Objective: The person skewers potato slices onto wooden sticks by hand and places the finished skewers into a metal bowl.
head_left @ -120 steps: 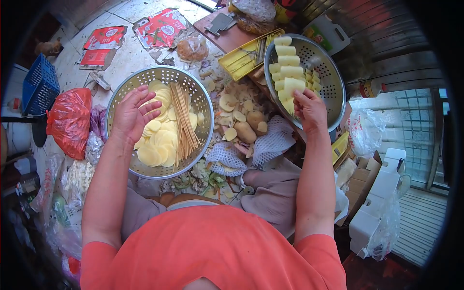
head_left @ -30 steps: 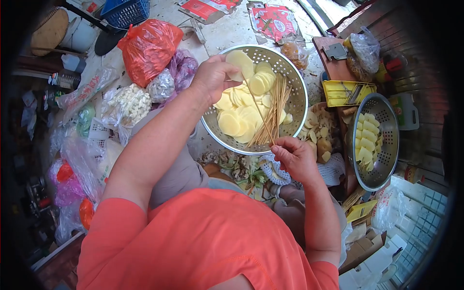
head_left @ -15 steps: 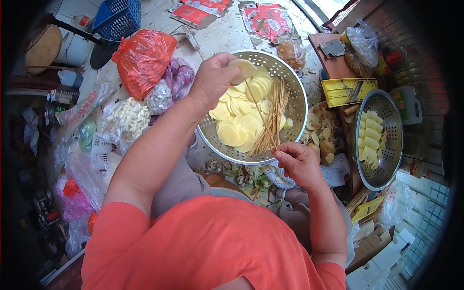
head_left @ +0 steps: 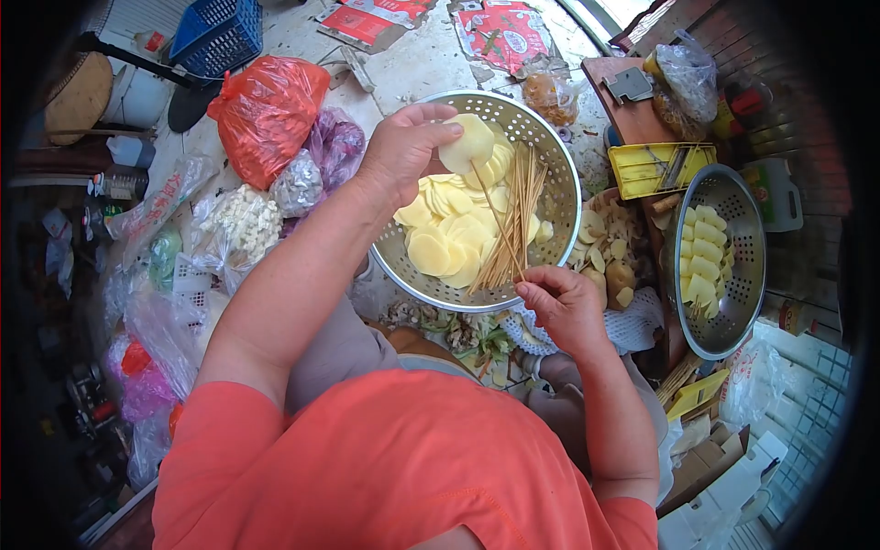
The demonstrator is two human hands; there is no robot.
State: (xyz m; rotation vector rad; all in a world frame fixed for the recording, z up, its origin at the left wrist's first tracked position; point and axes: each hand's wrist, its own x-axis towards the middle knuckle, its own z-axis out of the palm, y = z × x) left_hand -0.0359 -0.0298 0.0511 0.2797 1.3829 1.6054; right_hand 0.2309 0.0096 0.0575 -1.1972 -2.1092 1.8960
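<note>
The left hand [head_left: 403, 147] pinches a round potato slice [head_left: 467, 144] between thumb and fingers, holding it over the far side of a metal colander [head_left: 559, 156] that sits on the floor. The right hand [head_left: 561, 302] is closed on the near end of 1 thin bamboo skewer [head_left: 495, 215], just past the colander's near rim; the skewer runs up across the bowl and its far tip meets the lower edge of the held slice. Inside the colander lie many more pale potato slices [head_left: 445, 243] and, to their right, a bundle of skewers [head_left: 521, 220] leaning against the wall. To the right, a second colander [head_left: 742, 275] holds thicker potato pieces [head_left: 701, 257] in a row. Between the 2 colanders sit potato peelings and a few whole potatoes [head_left: 616, 275]. A yellow slicer [head_left: 662, 168] lies beyond them. At left, a red plastic bag [head_left: 266, 110] rests on the floor, with a blue basket [head_left: 215, 32] farther off.
</note>
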